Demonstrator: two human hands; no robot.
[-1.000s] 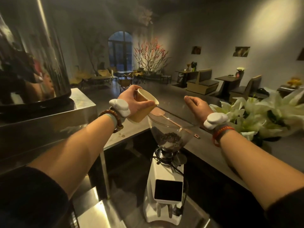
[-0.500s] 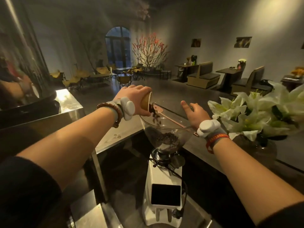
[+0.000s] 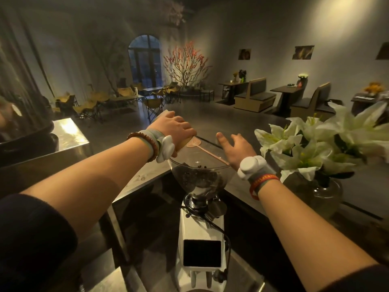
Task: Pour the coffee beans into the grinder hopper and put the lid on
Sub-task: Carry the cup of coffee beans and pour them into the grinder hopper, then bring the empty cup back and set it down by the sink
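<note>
Reaching out over the counter, my left hand (image 3: 171,128) is turned palm down above the far left rim of the grinder hopper (image 3: 201,173), forearm stretched long from the lower left. Its fingers are curled tight around a tan paper cup (image 3: 183,142), of which only a sliver shows under the knuckles, tipped over the hopper's edge. My right hand (image 3: 236,147) comes in from the lower right and hangs beside the hopper's right rim, fingers spread loose and holding nothing; I cannot tell whether it touches the glass. The coffee beans (image 3: 197,179) lie dark in the clear bowl, a few specks higher on its wall. The hopper sits on the white grinder (image 3: 201,245), which stands below the counter (image 3: 242,127). A pinkish long-handled spoon-like tool (image 3: 202,147) lies on the counter between my hands, just behind the hopper. White lilies (image 3: 311,142) in a round glass vase (image 3: 324,197) crowd the right wrist. I see no lid on the hopper.
</note>
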